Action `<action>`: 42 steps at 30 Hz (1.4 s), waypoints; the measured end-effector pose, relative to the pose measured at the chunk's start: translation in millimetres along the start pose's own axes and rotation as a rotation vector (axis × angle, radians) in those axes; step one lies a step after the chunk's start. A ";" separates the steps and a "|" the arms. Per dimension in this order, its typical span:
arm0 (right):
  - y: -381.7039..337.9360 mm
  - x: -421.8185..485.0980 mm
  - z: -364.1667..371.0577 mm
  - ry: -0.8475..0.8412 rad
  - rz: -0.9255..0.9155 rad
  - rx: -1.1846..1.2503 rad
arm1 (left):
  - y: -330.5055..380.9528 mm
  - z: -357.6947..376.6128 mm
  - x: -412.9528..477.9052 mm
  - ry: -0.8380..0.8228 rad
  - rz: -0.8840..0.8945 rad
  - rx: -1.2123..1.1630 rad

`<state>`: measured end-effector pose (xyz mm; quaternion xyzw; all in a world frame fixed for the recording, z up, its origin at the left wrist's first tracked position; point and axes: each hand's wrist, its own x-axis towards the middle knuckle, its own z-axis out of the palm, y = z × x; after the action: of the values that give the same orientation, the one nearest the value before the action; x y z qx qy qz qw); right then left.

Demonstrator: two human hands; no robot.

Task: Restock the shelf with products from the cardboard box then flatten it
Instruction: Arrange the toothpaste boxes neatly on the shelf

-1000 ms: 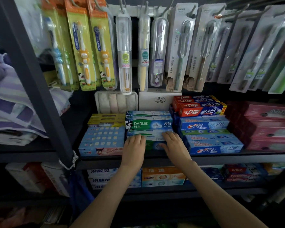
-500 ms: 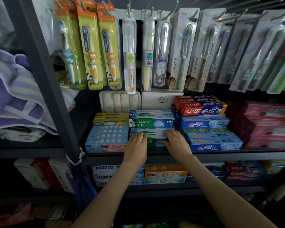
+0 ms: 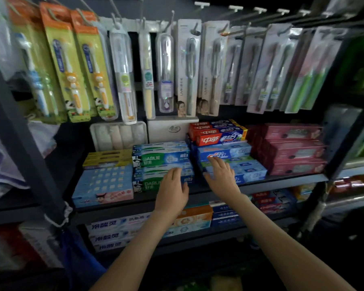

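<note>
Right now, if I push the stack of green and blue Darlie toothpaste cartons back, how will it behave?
The green and blue Darlie cartons look like stiff cardboard, so they should slide, not buckle. They lie stacked in layers, so upper ones may shift. Flat sides mean rolling is unlikely.

Hanging carded toothbrush packs (image 3: 189, 70) crowd above the stacked toothpaste cartons (image 3: 160, 160); bare dark shelf board (image 3: 68, 164) lies open beside the grey metal upright (image 3: 27, 148).

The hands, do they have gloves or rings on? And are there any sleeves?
No gloves. The left hand and the right hand are both bare, with no ring, watch or bracelet showing. The left forearm and right forearm are bare too; no sleeve reaches into the picture.
</note>
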<state>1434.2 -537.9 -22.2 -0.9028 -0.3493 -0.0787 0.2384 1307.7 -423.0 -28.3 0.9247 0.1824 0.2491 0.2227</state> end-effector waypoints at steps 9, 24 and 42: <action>124.1 7.4 -53.1 -0.001 0.388 0.248 | 63.8 52.3 18.8 -0.194 -0.300 -0.377; 169.5 45.6 -48.7 -0.239 0.362 0.591 | 98.4 89.2 52.4 -0.024 -0.434 -0.291; 160.2 39.3 -36.5 -0.206 0.319 0.800 | 95.7 91.0 55.3 0.020 -0.503 -0.351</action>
<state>1571.4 -635.3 -38.3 -0.7851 -0.2307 0.1910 0.5422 1423.4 -507.3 -29.8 0.7955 0.3620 0.2228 0.4319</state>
